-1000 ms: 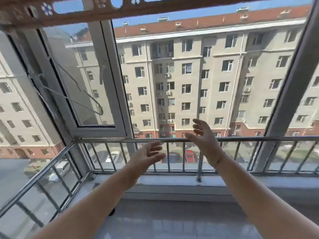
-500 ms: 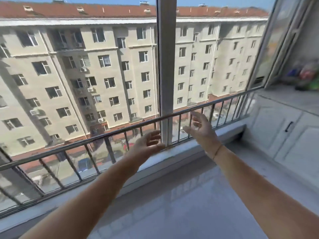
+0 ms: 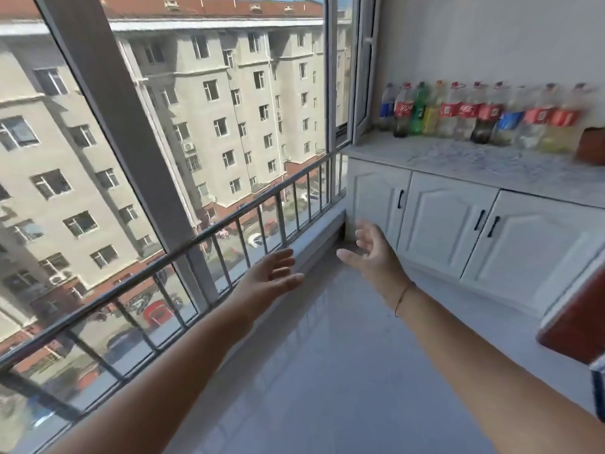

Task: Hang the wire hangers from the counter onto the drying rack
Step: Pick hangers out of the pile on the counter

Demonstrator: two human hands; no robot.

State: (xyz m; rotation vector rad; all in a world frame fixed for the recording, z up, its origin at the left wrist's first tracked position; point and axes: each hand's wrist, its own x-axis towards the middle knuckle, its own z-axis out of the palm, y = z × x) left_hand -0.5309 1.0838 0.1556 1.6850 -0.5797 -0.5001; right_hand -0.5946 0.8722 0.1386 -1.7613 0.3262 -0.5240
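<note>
Your left hand [image 3: 270,276] is out in front of the railing [image 3: 196,237] that runs along the window on your left, and your right hand [image 3: 373,253] is just beside it, before the cabinet doors [image 3: 448,224] on your right. Above those doors sits the counter [image 3: 393,149], with a row of bottles [image 3: 458,113] along its back against the wall. The floor [image 3: 327,355] lies between railing and cabinets, under both arms.

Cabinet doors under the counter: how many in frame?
3. Left door, middle door, right door, side by side in one row. More may be hidden past the red-brown object at the frame's right edge.
</note>
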